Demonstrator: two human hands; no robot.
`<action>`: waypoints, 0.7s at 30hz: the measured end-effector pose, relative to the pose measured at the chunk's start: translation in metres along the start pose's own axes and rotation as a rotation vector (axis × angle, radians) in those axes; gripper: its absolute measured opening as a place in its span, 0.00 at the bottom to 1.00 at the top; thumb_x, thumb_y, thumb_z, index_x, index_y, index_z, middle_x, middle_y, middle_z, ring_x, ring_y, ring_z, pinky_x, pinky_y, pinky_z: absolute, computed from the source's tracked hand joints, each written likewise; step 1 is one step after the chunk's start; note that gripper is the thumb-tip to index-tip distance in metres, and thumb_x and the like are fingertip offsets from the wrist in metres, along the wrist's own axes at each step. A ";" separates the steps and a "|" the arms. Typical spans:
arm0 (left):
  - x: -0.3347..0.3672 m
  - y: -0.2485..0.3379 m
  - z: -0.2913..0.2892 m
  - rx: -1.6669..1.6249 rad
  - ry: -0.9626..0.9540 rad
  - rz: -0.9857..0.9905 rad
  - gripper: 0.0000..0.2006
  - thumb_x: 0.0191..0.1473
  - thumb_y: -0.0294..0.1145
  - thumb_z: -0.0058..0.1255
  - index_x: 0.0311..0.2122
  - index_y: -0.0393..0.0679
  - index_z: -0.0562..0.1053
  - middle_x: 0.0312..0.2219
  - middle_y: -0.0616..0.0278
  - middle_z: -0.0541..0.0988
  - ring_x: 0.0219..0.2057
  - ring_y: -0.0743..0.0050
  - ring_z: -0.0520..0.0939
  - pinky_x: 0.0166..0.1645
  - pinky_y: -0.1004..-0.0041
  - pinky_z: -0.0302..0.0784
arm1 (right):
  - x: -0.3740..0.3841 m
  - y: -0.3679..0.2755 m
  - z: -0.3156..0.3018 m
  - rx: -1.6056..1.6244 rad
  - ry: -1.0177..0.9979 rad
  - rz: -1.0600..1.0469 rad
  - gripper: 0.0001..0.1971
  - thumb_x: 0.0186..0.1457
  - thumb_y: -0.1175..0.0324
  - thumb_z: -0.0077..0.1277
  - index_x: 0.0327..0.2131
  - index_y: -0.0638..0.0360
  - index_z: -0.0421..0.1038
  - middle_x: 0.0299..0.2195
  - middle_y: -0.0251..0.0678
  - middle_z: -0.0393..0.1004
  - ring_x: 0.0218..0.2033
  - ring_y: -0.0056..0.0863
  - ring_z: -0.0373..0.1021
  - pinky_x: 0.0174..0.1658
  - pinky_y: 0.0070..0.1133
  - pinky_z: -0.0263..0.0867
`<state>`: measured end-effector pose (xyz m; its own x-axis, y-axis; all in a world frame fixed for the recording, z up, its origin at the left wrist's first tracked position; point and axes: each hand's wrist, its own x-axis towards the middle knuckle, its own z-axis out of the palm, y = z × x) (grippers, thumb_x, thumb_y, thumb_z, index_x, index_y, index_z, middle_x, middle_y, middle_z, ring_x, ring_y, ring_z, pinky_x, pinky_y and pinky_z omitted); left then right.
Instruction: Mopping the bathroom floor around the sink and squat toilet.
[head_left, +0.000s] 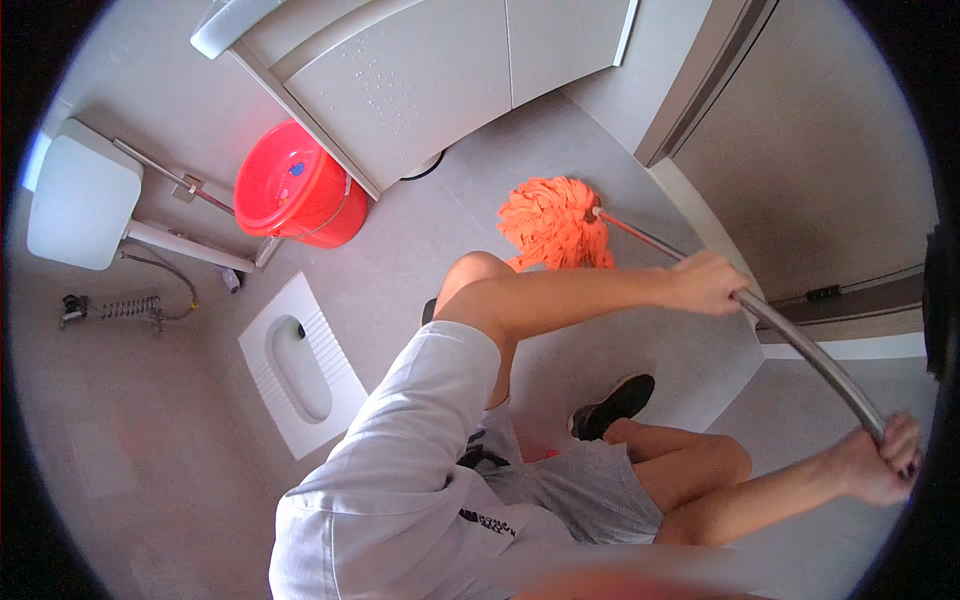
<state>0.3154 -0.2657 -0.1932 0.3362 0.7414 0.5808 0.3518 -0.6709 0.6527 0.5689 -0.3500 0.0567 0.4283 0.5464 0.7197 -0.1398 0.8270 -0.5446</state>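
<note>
An orange strip mop [552, 222] rests its head on the grey floor, strands spread out. Its metal handle [815, 355] rises toward the right and looks curved near the view's rim. My left hand [705, 282] is wrapped round the lower part of the handle. Farther up, close to the handle's end, my right hand [885, 460] is closed round it too. My left forearm crosses in front of my body and hides a little of the mop's near strands.
A red bucket [340, 205] stands by the white cabinet [430, 75]. The squat toilet [300, 370] is set into the floor at left, below a white cistern [85, 195]. A door [830, 150] with a raised sill [705, 230] is at right. My black shoe [612, 408] is on the floor.
</note>
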 end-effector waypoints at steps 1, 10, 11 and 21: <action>-0.002 -0.010 -0.007 0.028 0.004 -0.031 0.10 0.45 0.36 0.58 0.28 0.40 0.74 0.20 0.48 0.77 0.25 0.44 0.81 0.32 0.52 0.76 | -0.004 0.019 0.001 0.068 -0.024 0.052 0.15 0.53 0.66 0.40 0.16 0.49 0.50 0.12 0.28 0.44 0.15 0.22 0.46 0.24 0.23 0.48; -0.037 -0.064 -0.077 0.329 0.025 -0.391 0.09 0.50 0.33 0.55 0.33 0.38 0.75 0.26 0.44 0.79 0.34 0.42 0.81 0.40 0.52 0.77 | -0.067 0.097 0.106 -0.126 0.090 0.172 0.18 0.60 0.66 0.37 0.18 0.46 0.45 0.14 0.24 0.42 0.16 0.20 0.40 0.22 0.21 0.42; -0.042 -0.063 -0.081 0.332 0.029 -0.391 0.09 0.50 0.33 0.55 0.33 0.38 0.75 0.26 0.44 0.79 0.34 0.42 0.81 0.40 0.52 0.77 | -0.067 0.100 0.110 -0.127 0.103 0.194 0.18 0.61 0.67 0.36 0.18 0.46 0.45 0.14 0.24 0.42 0.16 0.19 0.39 0.22 0.21 0.42; -0.107 0.006 -0.073 0.380 -0.013 -0.505 0.09 0.48 0.34 0.56 0.32 0.39 0.75 0.21 0.48 0.79 0.28 0.45 0.82 0.35 0.53 0.78 | -0.057 0.091 0.101 -0.152 0.090 0.303 0.17 0.66 0.68 0.35 0.21 0.50 0.47 0.16 0.26 0.43 0.18 0.19 0.41 0.22 0.22 0.44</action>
<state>0.2176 -0.3476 -0.2155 0.0578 0.9694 0.2387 0.7546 -0.1990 0.6253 0.4419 -0.2930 0.0093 0.4654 0.7444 0.4789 -0.1408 0.5964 -0.7902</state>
